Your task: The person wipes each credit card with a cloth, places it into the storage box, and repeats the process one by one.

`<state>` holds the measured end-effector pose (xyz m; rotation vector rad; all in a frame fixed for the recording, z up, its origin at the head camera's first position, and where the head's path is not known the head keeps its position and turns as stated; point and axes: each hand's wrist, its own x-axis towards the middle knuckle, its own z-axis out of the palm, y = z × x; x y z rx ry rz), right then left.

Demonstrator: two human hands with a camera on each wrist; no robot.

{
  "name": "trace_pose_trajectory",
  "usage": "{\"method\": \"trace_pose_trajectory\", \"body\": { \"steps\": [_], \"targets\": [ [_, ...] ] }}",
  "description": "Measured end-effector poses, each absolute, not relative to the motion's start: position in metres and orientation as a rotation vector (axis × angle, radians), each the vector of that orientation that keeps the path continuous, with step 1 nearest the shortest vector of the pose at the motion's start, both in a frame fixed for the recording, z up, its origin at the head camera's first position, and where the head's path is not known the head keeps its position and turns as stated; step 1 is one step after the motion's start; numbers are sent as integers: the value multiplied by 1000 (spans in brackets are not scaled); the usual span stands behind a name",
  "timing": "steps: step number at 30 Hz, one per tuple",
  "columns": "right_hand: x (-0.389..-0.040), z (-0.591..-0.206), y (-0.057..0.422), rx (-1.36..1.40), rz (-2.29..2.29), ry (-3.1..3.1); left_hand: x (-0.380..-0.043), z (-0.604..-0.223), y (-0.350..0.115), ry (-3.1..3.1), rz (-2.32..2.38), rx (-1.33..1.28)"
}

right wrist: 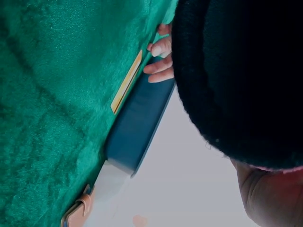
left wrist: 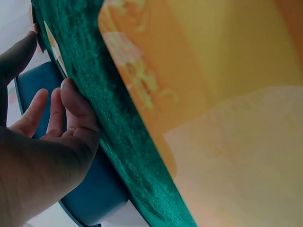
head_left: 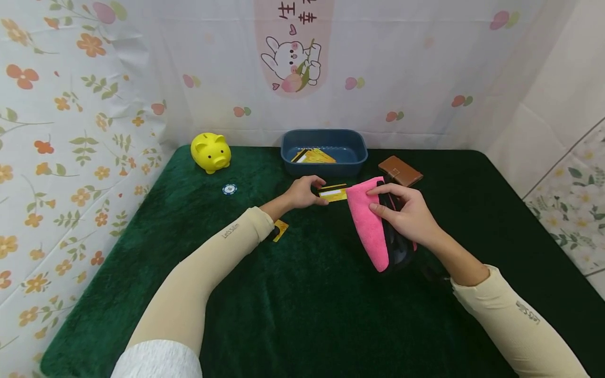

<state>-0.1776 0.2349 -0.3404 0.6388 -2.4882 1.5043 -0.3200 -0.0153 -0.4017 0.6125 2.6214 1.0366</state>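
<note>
My left hand [head_left: 302, 192] is at the near end of a gold card with a dark stripe [head_left: 334, 194], thumb and fingers spread apart around that end. Seen from the right wrist, the card [right wrist: 127, 82] lies on the green cloth beside the left fingertips [right wrist: 158, 73]. Another gold card [head_left: 281, 231] shows by the left wrist and fills much of the left wrist view. With thumb and fingers, my right hand [head_left: 408, 210] grips a pink plush fabric piece with black edging [head_left: 367, 223]; its exact kind is unclear. Its dark side [right wrist: 227, 85] hides most of that hand in the right wrist view.
Behind the hands stands a blue bin [head_left: 324, 169] holding several gold cards [head_left: 315, 156]. A brown wallet [head_left: 400, 171] lies to its right. At the back left are a yellow piggy bank [head_left: 210, 153] and a poker chip [head_left: 229, 189]. Patterned curtains [head_left: 217, 79] border the table.
</note>
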Motion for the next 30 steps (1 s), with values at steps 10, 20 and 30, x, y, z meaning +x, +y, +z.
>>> {"method": "trace_pose_trajectory", "body": {
  "steps": [10, 20, 30],
  "targets": [
    [-178, -342, 236, 622, 1503, -2510, -323, -403, -15, 2663, 968, 604],
    [-179, -344, 238, 627, 1494, -2507, -321, -402, -11, 2682, 900, 593],
    [-178, -343, 241, 612, 1491, -2519, -321, -399, -8, 2682, 817, 567]
  ]
}}
